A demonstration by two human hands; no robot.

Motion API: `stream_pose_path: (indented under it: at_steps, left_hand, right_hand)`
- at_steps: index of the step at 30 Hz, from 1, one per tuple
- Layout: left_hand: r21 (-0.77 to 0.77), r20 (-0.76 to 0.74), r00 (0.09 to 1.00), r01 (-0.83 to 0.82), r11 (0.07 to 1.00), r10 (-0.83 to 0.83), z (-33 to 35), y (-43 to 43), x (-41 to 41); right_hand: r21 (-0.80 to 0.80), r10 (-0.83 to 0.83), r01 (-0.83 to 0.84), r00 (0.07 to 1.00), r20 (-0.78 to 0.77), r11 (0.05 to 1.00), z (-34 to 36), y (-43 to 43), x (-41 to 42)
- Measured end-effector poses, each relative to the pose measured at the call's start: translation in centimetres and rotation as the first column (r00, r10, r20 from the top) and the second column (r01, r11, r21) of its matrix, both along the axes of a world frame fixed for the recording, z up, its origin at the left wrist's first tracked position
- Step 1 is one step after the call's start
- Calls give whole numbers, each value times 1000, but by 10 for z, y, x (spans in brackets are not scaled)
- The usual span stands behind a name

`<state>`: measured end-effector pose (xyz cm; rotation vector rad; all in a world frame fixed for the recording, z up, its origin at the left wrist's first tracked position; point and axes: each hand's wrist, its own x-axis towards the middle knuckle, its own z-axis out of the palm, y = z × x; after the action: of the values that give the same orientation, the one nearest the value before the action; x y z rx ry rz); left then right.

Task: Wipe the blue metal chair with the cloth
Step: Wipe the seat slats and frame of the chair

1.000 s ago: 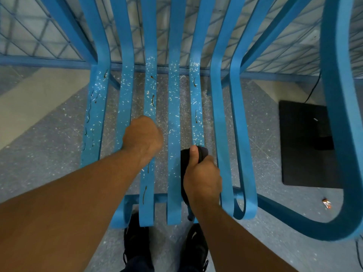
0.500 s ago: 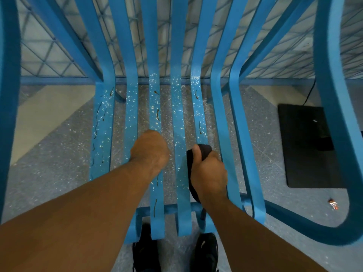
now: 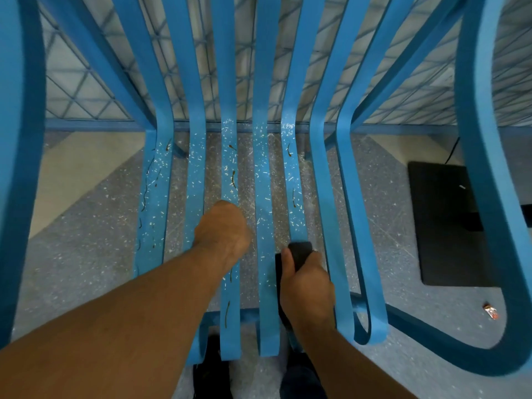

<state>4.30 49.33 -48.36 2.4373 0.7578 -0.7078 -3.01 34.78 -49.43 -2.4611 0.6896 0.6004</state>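
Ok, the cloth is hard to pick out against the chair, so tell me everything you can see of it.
The cloth is dark, almost black, and bunched into a wad. The right hand grips it, thumb lying along its top, and most of it is hidden under the palm. It sits on a speckled seat slat of the blue metal chair, toward the front edge; a dark strip shows left of the thumb.

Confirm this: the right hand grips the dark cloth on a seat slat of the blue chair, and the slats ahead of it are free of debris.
Wrong on the debris. In the head view the right hand grips the dark cloth on a seat slat, but the slats ahead are strewn with white specks and brown strands.
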Motion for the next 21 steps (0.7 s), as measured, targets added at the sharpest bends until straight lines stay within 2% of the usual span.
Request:
stream_pose_path:
  at_steps: [3, 7, 11, 15, 18, 21]
  left_hand:
    - [-12, -1, 1000, -25, 1000, 25, -2, 0, -1]
    - [0, -4, 1000, -20, 1000, 20, 1, -1, 0]
    - [-8, -44, 999, -11, 1000, 11, 3, 0, 2]
    - [17, -52, 999, -7, 1000, 8, 5, -1, 1]
    - [33, -43, 999, -3, 999, 5, 7, -3, 1]
    - [41, -24, 1000, -2, 999, 3, 6, -3, 0]
  right_hand:
    - [7, -27, 26, 1000, 5, 1000, 0, 3, 21]
    - [10, 41, -41, 998, 46, 999, -2, 6, 43]
    - [55, 163, -174, 972, 168, 983, -1, 5, 48]
    - [48, 341, -354, 924, 174, 934, 0, -3, 17]
    - [7, 303, -307, 943, 140, 952, -4, -8, -1]
    - [17, 202, -205, 975, 89, 979, -2, -3, 23]
